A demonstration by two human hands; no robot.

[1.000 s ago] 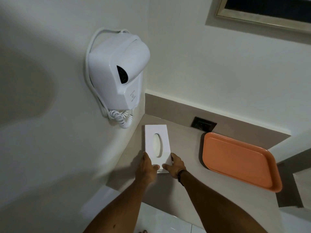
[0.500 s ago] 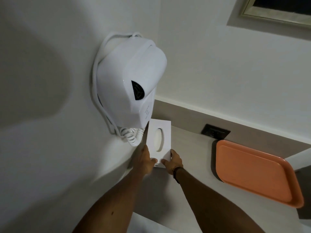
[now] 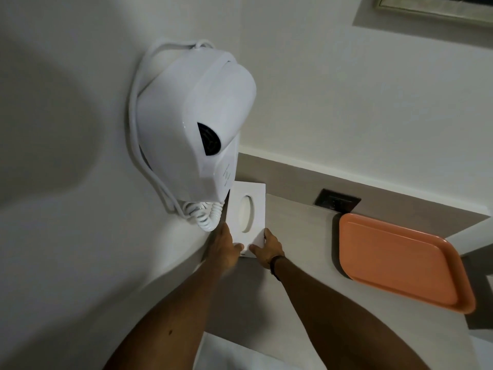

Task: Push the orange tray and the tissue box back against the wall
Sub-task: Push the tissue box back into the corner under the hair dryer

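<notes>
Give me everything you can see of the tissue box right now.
The tissue box is a flat white rectangular box, matte like card or plastic, with an oval slot in its top showing white tissue. It lies flat on the beige counter in the corner, lengthwise toward the back wall, its far end under the wall-mounted hair dryer. The left hand and right hand grip its near corners. Whether it touches the wall cannot be told.

tissue box (image 3: 246,212) left of tray (image 3: 400,265), on counter (image 3: 298,236)
</notes>
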